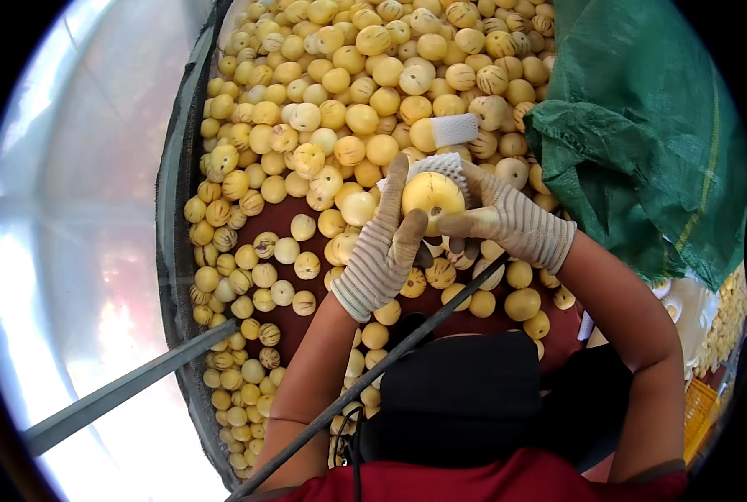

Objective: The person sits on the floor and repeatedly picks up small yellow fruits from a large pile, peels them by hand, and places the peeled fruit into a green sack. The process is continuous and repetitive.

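Note:
Both my hands wear striped knit work gloves with coated fingers. Between them is a yellow pepino melon (433,196), its small dark end spot facing me. My left hand (386,241) grips the fruit from the left, thumb in front. From the right, my right hand (505,210) holds it with the thumb across its lower side. A white foam net sleeve (439,164) shows behind the fruit, between my hands; how far it covers the fruit is hidden. Just beyond lies another pepino melon (422,134) partly inside a white foam net sleeve (455,130).
A large heap of loose pepino melons (348,59) spreads ahead and left over a dark red sheet (292,216). A green woven sack (637,144) lies at right. A dark bar (380,367) crosses diagonally below my hands. A metal bar (129,386) meets the left edge. An orange crate (700,411) stands lower right.

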`<action>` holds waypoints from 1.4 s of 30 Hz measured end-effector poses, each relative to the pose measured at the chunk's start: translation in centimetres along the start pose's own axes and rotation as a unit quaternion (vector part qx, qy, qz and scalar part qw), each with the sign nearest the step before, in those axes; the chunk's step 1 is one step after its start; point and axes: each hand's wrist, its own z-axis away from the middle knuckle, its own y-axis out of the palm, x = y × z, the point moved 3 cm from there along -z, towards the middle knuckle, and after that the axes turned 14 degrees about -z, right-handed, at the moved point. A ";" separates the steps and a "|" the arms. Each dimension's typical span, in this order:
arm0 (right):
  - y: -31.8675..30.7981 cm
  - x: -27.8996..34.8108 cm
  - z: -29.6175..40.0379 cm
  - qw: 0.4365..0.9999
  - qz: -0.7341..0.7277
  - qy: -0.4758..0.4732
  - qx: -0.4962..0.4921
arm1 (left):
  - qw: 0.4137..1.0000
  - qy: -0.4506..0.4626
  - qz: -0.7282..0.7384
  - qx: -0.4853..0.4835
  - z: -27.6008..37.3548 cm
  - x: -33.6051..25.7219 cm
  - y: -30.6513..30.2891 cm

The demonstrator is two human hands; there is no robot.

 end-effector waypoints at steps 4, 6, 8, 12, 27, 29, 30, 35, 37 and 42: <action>-1.3 -1.1 0.2 0.994 -0.106 0.002 0.006 | 0.999 -0.021 -0.026 -0.030 0.0 -1.4 0.3; -1.7 -0.6 1.1 0.976 -0.215 0.028 0.021 | 0.989 -0.059 0.069 -0.115 -0.3 0.0 -2.6; -1.6 -1.0 0.8 0.950 -0.303 0.044 0.054 | 0.957 -0.126 0.154 -0.212 -0.8 2.6 -4.2; -1.0 -1.2 1.3 0.932 -0.349 0.063 0.068 | 0.943 0.017 0.320 0.094 -1.8 2.5 1.9; -0.6 1.1 0.8 0.921 0.215 -0.292 -0.142 | 0.876 0.095 -0.156 -0.446 0.5 -2.8 2.6; 0.7 0.2 0.1 0.932 0.154 -0.304 -0.119 | 0.886 0.197 -0.210 -0.364 1.4 -2.8 3.5; 0.1 -1.0 0.4 0.944 0.155 -0.265 -0.119 | 0.904 0.186 -0.215 -0.319 1.7 -2.6 4.0; 0.7 -2.6 3.9 0.968 0.187 -0.157 -0.058 | 0.978 0.195 0.008 -0.069 5.1 -1.8 4.4; 1.6 -3.4 5.5 0.851 0.449 -0.273 -0.002 | 0.990 0.091 0.108 -0.022 7.3 0.2 3.3; -5.9 -5.2 8.8 0.988 -0.132 -0.066 0.050 | 0.958 -0.189 -0.023 -0.213 14.6 9.1 -2.6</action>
